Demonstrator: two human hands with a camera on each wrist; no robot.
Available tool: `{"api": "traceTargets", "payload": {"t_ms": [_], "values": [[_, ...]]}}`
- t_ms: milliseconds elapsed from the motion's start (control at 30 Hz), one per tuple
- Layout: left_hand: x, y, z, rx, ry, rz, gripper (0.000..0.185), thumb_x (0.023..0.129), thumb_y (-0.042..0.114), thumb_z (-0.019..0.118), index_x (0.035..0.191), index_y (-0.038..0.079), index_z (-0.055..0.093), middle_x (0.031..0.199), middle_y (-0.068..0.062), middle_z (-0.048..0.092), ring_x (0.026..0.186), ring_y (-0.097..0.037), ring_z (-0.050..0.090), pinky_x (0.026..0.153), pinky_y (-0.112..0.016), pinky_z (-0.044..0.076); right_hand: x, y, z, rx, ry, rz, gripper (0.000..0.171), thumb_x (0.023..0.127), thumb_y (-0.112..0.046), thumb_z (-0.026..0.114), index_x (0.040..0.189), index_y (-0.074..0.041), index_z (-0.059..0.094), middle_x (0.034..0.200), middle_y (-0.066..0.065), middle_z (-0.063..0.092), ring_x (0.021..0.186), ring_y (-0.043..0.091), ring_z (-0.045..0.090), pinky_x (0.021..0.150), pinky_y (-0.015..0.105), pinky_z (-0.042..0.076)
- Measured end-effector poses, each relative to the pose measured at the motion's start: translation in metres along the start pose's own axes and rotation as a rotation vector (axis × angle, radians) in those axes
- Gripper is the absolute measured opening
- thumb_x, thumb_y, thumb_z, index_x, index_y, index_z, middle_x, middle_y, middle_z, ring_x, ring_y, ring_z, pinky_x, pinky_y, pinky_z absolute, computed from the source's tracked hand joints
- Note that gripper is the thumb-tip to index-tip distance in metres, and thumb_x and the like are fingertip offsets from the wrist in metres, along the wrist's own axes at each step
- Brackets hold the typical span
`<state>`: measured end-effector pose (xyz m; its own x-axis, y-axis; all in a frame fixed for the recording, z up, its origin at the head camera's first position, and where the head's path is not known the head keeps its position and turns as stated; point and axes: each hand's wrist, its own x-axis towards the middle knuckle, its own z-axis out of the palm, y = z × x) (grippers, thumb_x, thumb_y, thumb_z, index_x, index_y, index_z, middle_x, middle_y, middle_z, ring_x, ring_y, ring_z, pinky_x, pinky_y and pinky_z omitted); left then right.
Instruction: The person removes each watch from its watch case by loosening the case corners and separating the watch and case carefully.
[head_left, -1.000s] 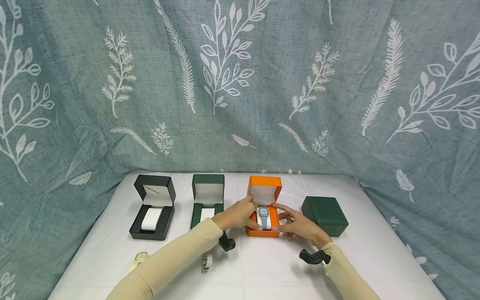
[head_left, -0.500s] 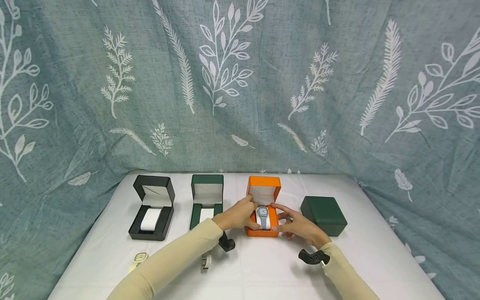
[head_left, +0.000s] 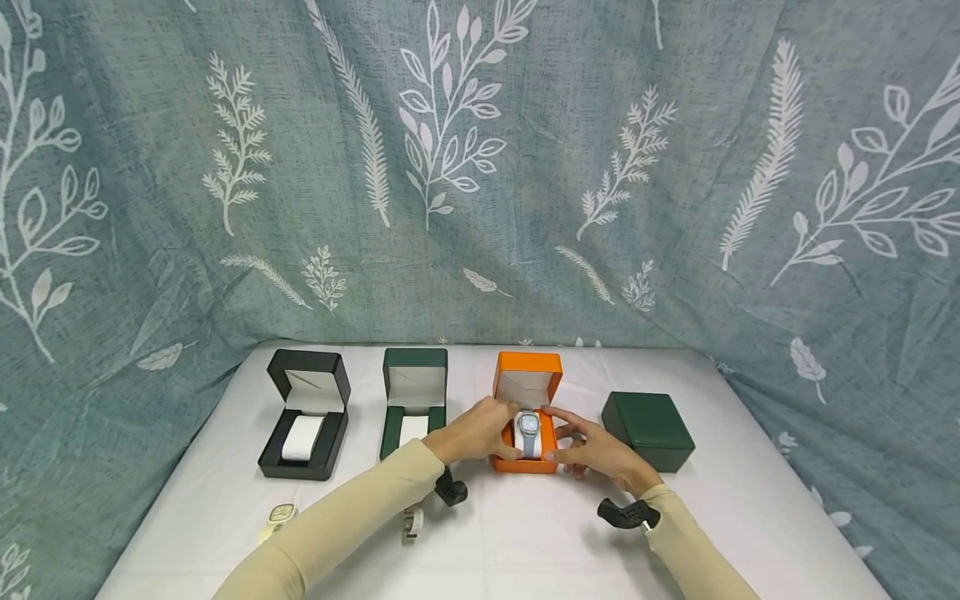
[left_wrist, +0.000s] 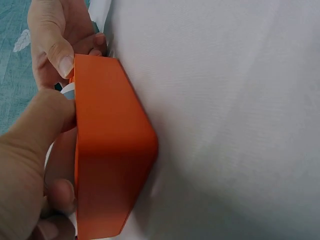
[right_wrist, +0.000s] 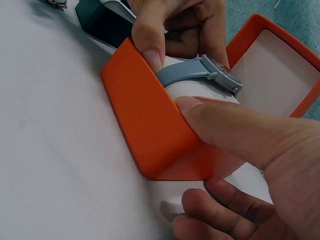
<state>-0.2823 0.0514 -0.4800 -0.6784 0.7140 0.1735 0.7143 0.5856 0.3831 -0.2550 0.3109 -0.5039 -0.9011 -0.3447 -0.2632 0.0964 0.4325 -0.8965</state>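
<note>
A leaf-printed curtain (head_left: 480, 167) hangs behind the white table (head_left: 525, 542) in front of me. Along the table stand an open black box (head_left: 306, 414), an open green box (head_left: 413, 400), the open orange box (head_left: 528, 417) and a closed green box (head_left: 648, 430) at the right. I clasp the orange box from both sides: my left hand (head_left: 474, 432) curls round its left wall, thumb on the front rim, and my right hand (head_left: 600, 454) grips its right wall, thumb on the front edge. Inside, a blue-grey watch (head_left: 528, 427) sits wrapped round a white cushion (right_wrist: 200, 90). Two loose watches (head_left: 279, 517) lie near the table's front edge, left of my arms.
</note>
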Motion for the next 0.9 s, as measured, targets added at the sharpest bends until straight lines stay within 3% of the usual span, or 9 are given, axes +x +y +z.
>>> {"api": "traceTargets", "payload": {"t_ms": [600,900], "values": [[-0.0004,-0.0024,0.0037,-0.092,-0.002,-0.009,0.047,0.08,0.025,0.091,0.113,0.003,0.067,0.088,0.001,0.067,0.067,-0.004,0.055,0.06,-0.016,0.044,-0.0011,0.0007,0.0017,-0.014,-0.006,0.001,0.086,0.086,-0.028,0.086,0.159,-0.028,0.04,0.131,0.017,0.052,0.079,0.026,0.062,0.065,0.036,0.052],[0.0022,-0.0061,0.0002,-0.115,-0.006,0.011,0.043,0.079,0.025,0.091,0.106,0.004,0.066,0.082,-0.005,0.068,0.062,-0.005,0.05,0.056,-0.016,0.041,-0.0018,-0.0026,0.0016,-0.005,-0.004,0.006,0.085,0.087,-0.029,0.086,0.159,-0.03,0.041,0.133,0.017,0.052,0.079,0.027,0.061,0.065,0.037,0.052]]}}
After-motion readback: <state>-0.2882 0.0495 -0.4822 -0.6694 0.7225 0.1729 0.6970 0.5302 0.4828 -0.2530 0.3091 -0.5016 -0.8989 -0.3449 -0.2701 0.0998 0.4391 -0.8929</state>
